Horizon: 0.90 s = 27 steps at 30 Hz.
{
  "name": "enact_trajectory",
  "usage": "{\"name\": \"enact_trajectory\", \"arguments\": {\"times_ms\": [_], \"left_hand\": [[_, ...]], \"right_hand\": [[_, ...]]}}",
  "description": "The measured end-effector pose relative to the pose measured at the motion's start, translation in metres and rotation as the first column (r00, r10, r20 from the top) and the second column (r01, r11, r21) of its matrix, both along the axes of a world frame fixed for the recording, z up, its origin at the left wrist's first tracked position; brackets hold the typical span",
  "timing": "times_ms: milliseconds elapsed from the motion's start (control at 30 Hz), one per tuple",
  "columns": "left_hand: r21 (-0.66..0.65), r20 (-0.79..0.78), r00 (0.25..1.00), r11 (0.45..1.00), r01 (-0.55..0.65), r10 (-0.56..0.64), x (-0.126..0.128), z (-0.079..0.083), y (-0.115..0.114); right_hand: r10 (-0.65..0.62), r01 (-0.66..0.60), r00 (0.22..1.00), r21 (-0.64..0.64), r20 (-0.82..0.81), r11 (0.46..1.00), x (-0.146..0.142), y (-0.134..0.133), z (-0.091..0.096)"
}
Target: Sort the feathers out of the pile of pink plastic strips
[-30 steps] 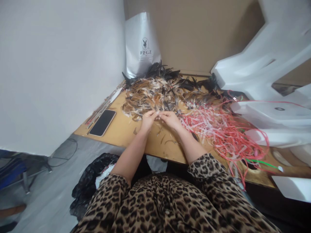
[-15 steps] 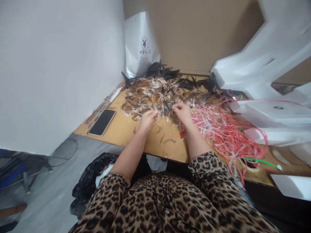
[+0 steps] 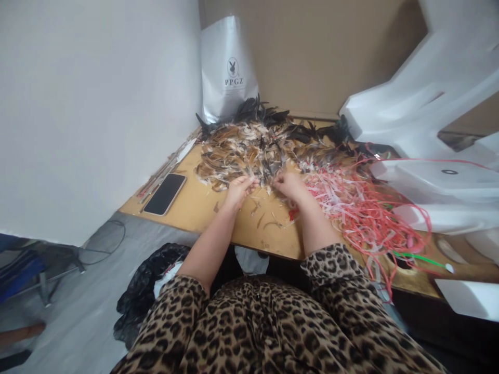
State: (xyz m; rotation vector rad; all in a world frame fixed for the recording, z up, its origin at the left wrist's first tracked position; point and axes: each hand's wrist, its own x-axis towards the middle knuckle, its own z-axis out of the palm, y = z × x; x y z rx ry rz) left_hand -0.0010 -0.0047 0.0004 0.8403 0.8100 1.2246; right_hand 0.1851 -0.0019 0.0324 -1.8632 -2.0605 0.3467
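Observation:
A wide heap of feathers point(image 3: 241, 150), brown and tan with dark tips at the back, lies across the wooden table. At its front edge my left hand point(image 3: 239, 192) is closed in a pinch, with pale feather ends at its fingertips. Just to the right, my right hand point(image 3: 290, 186) has its fingers drawn together over the heap. Whatever is between those fingers is hidden. Loose feather bits point(image 3: 271, 221) are scattered on the tabletop between my forearms.
A tangle of pink and red ribbon point(image 3: 362, 213) spreads beside my right forearm. The phone point(image 3: 165, 194) lies on the table point(image 3: 195, 213) at left. Behind the feathers stands a white bag point(image 3: 228, 67). A white sewing machine point(image 3: 436, 176) fills the right side.
My right hand has shifted slightly left and down, nearer my left hand, and its fingers have curled in. The left hand keeps its pinch in nearly the same spot.

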Motion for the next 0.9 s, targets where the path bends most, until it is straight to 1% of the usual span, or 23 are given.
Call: {"name": "enact_trajectory", "arguments": {"times_ms": [100, 200, 267, 400, 500, 633, 700, 767, 833, 867, 900], "left_hand": [[-0.002, 0.006, 1.000, 1.000, -0.001, 0.001, 0.000, 0.001, -0.001], [-0.003, 0.011, 1.000, 1.000, 0.008, -0.008, 0.001, 0.001, -0.001], [-0.004, 0.009, 1.000, 1.000, 0.012, -0.012, 0.000, 0.000, -0.001], [-0.011, 0.007, 1.000, 1.000, 0.009, -0.009, 0.000, 0.000, -0.001], [-0.004, 0.005, 1.000, 1.000, 0.018, -0.018, 0.000, 0.000, -0.002], [0.003, -0.007, 1.000, 1.000, 0.024, -0.024, 0.001, 0.002, -0.004], [0.003, -0.010, 1.000, 1.000, 0.022, -0.022, 0.002, 0.002, -0.005], [0.011, -0.007, 1.000, 1.000, 0.026, -0.026, 0.003, 0.001, -0.006], [0.017, -0.002, 0.999, 0.999, 0.033, -0.033, 0.003, -0.001, -0.005], [0.017, 0.004, 0.999, 0.999, 0.035, -0.035, 0.003, -0.002, -0.004], [0.013, 0.014, 0.999, 0.999, 0.034, -0.034, 0.003, -0.002, -0.004]], "right_hand": [[0.020, -0.013, 0.995, -0.068, 0.102, 0.998, 0.004, -0.004, 0.001], [0.030, -0.013, 0.988, -0.113, 0.151, 0.994, 0.003, -0.008, 0.002], [0.025, -0.010, 0.989, -0.103, 0.143, 0.995, 0.001, -0.009, 0.004], [0.003, -0.001, 0.996, -0.023, 0.092, 1.000, -0.002, -0.013, 0.008], [-0.002, 0.001, 0.996, 0.001, 0.088, 1.000, -0.004, -0.016, 0.009], [0.023, -0.022, 0.986, -0.005, 0.167, 1.000, -0.010, -0.017, 0.009], [0.035, -0.030, 0.972, -0.024, 0.231, 0.999, -0.013, -0.016, 0.008], [0.032, -0.021, 0.965, -0.043, 0.261, 0.999, -0.015, -0.014, 0.007], [0.023, -0.017, 0.978, -0.029, 0.208, 0.999, -0.013, -0.010, 0.005], [0.016, -0.016, 0.990, -0.004, 0.141, 1.000, -0.011, -0.009, 0.004], [0.011, -0.012, 0.999, 0.022, 0.038, 1.000, -0.008, -0.007, 0.002]]}}
